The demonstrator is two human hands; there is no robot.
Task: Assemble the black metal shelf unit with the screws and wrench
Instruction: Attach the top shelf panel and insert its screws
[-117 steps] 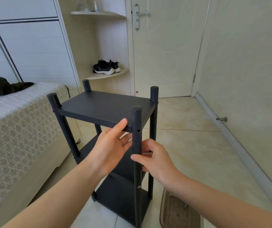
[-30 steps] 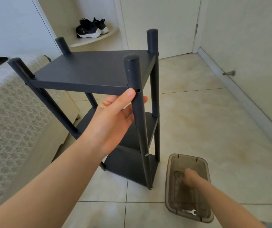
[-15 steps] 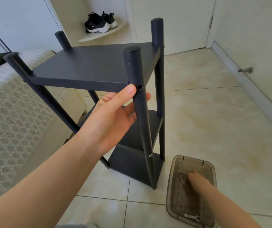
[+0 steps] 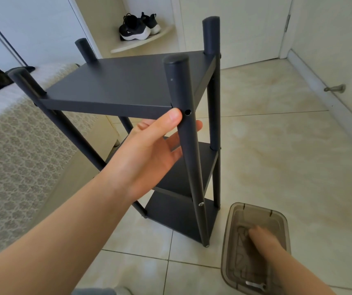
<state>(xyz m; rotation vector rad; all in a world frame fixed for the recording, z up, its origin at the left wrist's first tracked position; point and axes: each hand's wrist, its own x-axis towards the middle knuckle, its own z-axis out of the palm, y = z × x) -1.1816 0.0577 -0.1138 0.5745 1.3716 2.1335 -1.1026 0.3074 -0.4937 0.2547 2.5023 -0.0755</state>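
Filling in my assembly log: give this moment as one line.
left hand: supports top shelf at front post | screw hole: empty | right hand: in floor tray, blurred | wrench: in tray, untouched

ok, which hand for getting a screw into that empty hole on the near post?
Right. The right hand is down in the tray; the left hand props the top shelf beside the hole, so it's busy.
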